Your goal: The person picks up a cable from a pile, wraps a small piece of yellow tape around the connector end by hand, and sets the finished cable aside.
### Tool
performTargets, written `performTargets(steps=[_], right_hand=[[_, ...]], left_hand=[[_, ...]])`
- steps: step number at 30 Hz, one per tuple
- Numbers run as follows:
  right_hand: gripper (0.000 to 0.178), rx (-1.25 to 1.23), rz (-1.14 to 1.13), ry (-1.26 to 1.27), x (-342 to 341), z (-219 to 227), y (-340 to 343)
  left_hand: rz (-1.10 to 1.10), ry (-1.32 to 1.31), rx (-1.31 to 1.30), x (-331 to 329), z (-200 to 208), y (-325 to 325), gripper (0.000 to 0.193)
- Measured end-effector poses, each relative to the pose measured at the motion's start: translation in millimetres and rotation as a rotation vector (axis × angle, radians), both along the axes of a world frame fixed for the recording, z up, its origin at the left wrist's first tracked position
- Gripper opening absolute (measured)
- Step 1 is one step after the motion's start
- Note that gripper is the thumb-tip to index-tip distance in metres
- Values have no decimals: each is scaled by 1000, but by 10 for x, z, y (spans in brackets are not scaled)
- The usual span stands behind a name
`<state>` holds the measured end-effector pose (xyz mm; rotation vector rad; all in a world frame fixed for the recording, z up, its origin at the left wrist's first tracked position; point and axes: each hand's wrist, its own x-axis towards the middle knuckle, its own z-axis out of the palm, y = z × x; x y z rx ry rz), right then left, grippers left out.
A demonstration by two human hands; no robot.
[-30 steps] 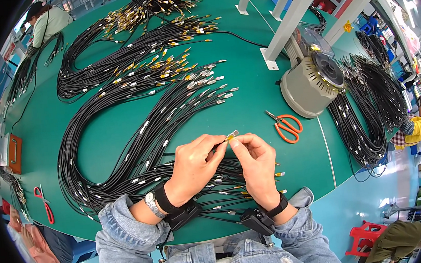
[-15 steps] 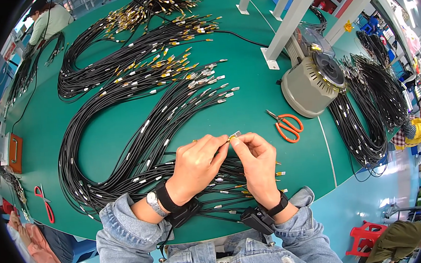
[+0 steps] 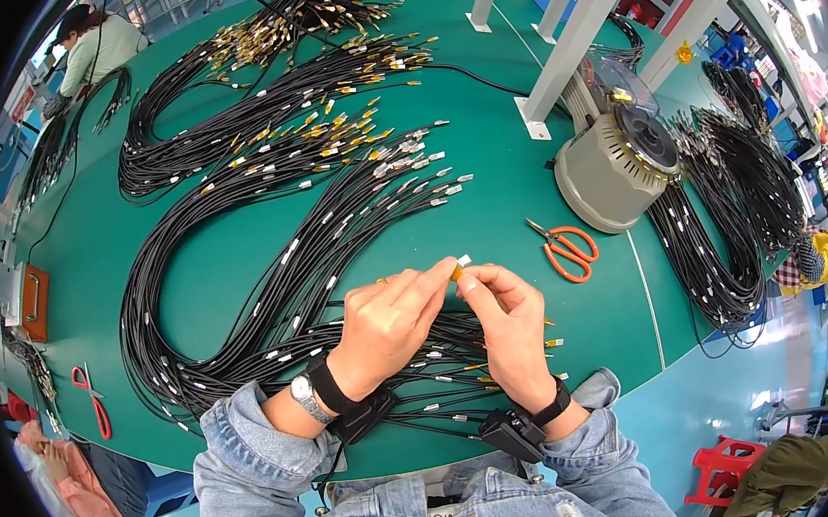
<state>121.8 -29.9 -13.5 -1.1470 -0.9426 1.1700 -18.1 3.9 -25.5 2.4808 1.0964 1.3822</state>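
Note:
My left hand [image 3: 387, 320] and my right hand [image 3: 511, 329] meet above the near middle of the table, both pinching. Between their fingertips is a small cable end [image 3: 458, 271] with a yellow wrap and a white tip. Most of it is hidden by the fingers. Under my hands runs a bundle of black cables [image 3: 284, 344], many with white tags. The bundle curves round to the left, and its far ends [image 3: 405, 156] carry white and yellow tips.
Orange-handled scissors [image 3: 569, 250] lie right of my hands, before a grey tape dispenser [image 3: 613, 167]. More cable bundles [image 3: 196, 130] lie at the far left and right [image 3: 722, 232]. Red scissors [image 3: 93, 400] sit near the left edge. Metal posts [image 3: 572, 43] stand at the back; co-workers [image 3: 100, 50] sit around.
My left fingers have straightened a little over the cable end, and its yellow wrap and white tip have shifted slightly between the fingertips. The hands have otherwise hardly moved.

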Motion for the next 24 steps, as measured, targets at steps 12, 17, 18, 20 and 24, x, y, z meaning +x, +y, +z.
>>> performTargets(steps=[12,17,18,20,24], right_hand=[[18,-58,117,244,39,50,-8],[14,-9,92,185,-1,63,-8],[13,-23,96,153,23,29,-6],[11,-51,103,90,65,-26,-3],[10,-51,96,26,88,-45,7]], left_hand=[[13,-67,2,9,19,10,32],[6,-63,-21,18,22,-1,28],[6,-62,-21,22,20,-2,28],[3,-100,-22,31,6,-3,23],[-6,-121,-44,31,7,-3,16]])
